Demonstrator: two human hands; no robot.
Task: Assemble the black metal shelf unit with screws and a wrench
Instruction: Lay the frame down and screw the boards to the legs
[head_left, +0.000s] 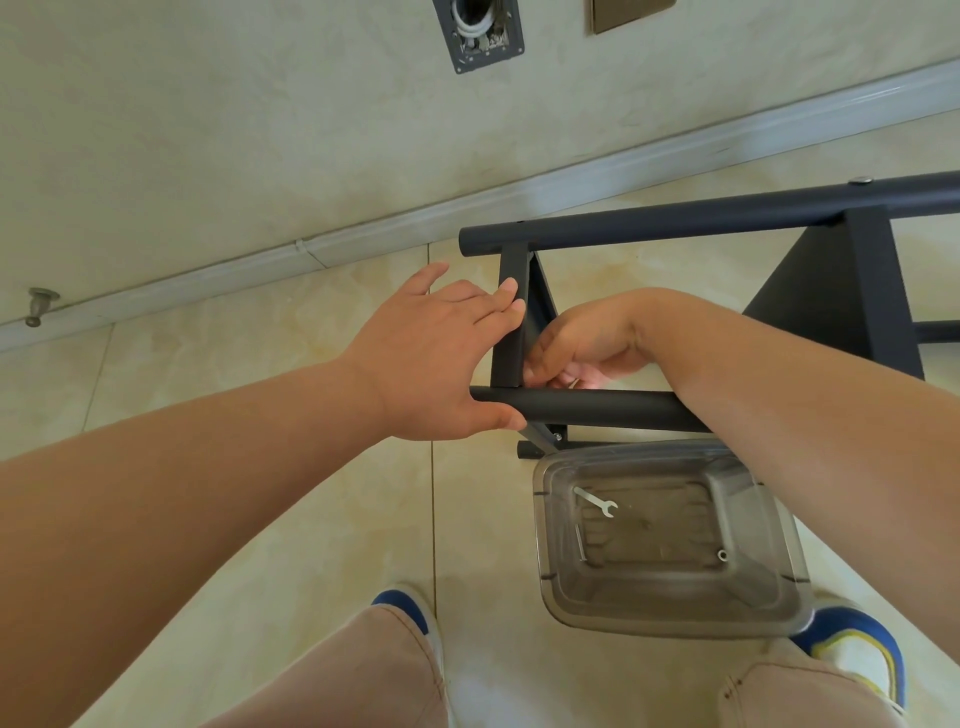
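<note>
Head view looks down on a black metal shelf frame (675, 223) lying on its side on a cream tiled floor (322, 519) near the wall's skirting board (467, 202). The left hand (436, 364) lies released and flat over the frame's end, fingertips on the short cross bar (511, 332) and thumb against the near round tube (597, 408). The right hand (587, 348) reaches down between the tubes, its fingers curled at the cross bar's lower end; whether it pinches a screw there cannot be told. Just beside the near tube, a clear plastic tub (670, 603) stands on the floor, holding a small flat wrench (597, 501) and a washer (722, 555). Blue-and-white shoes (857, 649) show at the bottom.
</note>
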